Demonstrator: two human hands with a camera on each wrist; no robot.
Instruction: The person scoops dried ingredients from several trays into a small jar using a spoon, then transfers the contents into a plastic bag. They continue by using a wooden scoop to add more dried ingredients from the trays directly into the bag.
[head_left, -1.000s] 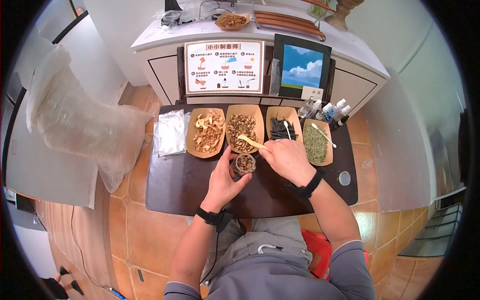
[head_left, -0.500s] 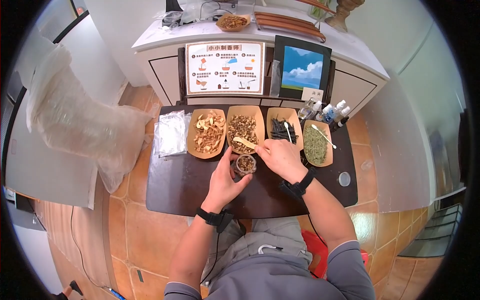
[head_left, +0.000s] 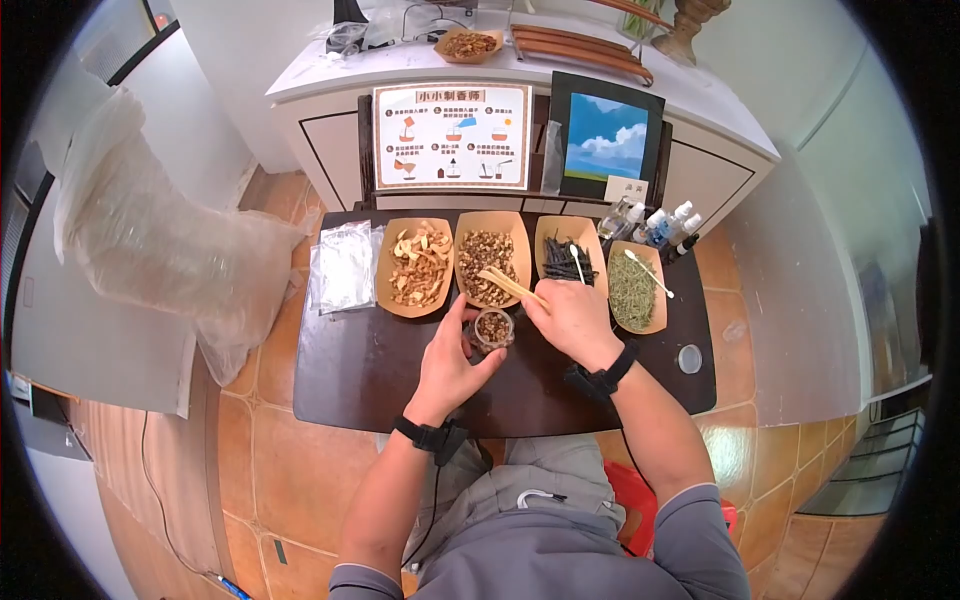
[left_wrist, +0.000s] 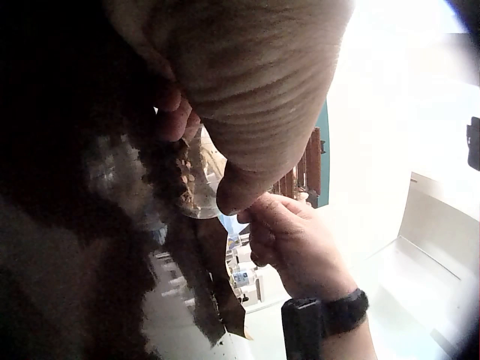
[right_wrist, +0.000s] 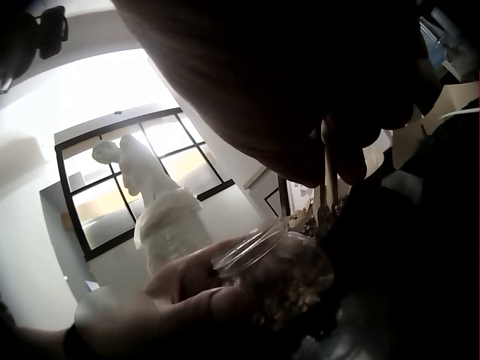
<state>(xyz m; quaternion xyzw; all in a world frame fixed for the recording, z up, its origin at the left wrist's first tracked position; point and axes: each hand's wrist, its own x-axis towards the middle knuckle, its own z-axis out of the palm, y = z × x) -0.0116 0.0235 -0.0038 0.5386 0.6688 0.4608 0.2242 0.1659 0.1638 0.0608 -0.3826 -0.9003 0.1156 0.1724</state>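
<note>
Wooden tongs (head_left: 514, 288) have rolled in the right hand (head_left: 575, 322) since half a second ago: one broad face showed then, and now both arms can be told apart, slightly spread. That hand has drawn a touch to the right; the left hand and its jar have hardly shifted.

The right hand pinches the tongs, whose tips lie over the near part of the second tray from the left (head_left: 490, 219), among brown-and-cream pieces (head_left: 487, 246). Whether a piece sits between the tips cannot be told. The left hand (head_left: 448, 360) curls round a clear jar (right_wrist: 255, 246), uncovered and partly filled with similar pieces, just in front of that tray on the bench (head_left: 350, 375); whether its base touches the wood is unclear.

The step appears to be moving pieces from tray to jar. To do it well, the tips should straddle a small cluster low down, then close gently, since too hard a squeeze could flick loose bits away. Holding the jar steady beside the tray keeps the carry short. The left thumb and fingertips are best kept below the rim, leaving the mouth free.
</note>
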